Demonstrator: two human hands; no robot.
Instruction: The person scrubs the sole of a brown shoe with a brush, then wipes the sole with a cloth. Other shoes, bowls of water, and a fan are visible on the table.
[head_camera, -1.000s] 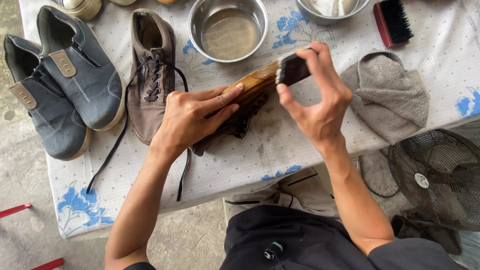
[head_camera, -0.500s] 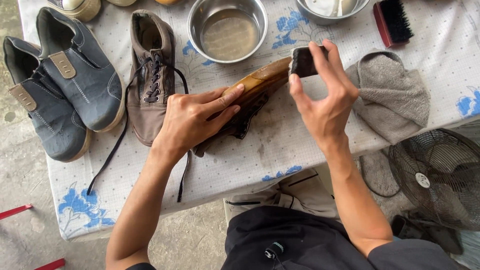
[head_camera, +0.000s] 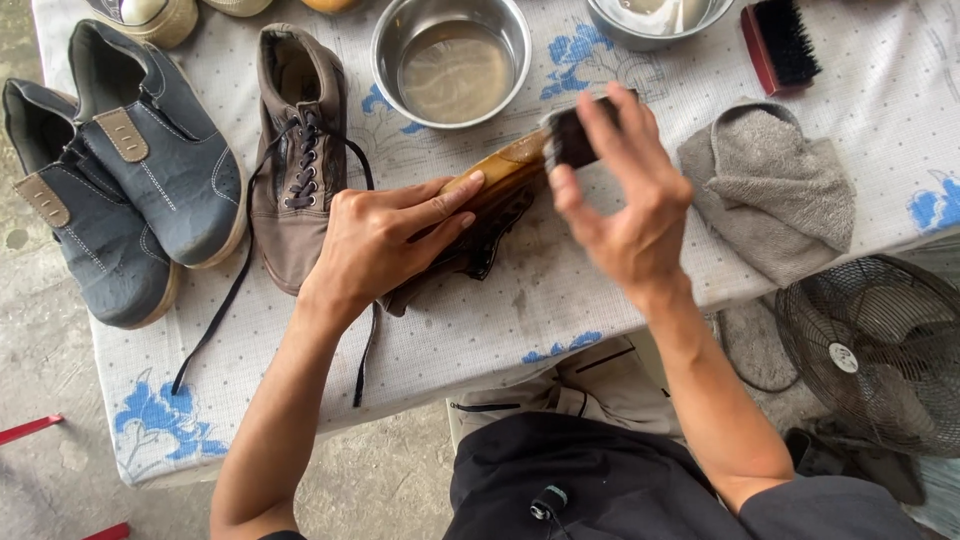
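A brown shoe (head_camera: 505, 170) lies on its side in the middle of the table, its tan sole facing up. My left hand (head_camera: 385, 238) presses down on it, fingers spread along the sole. My right hand (head_camera: 625, 210) grips a small dark brush (head_camera: 572, 135) and holds it against the toe end of the sole. The brush is blurred by motion. The shoe's upper is mostly hidden under my left hand.
A second brown lace-up shoe (head_camera: 298, 150) stands to the left, beside two blue-grey shoes (head_camera: 130, 180). Behind are a steel bowl of murky water (head_camera: 452, 62), another bowl (head_camera: 655, 18) and a red-backed brush (head_camera: 780, 45). A grey cloth (head_camera: 770, 190) lies right. A fan (head_camera: 880, 350) stands on the floor.
My right hand has carried the brush along the sole towards the shoe's far end. My left hand has stayed pressed on the shoe.
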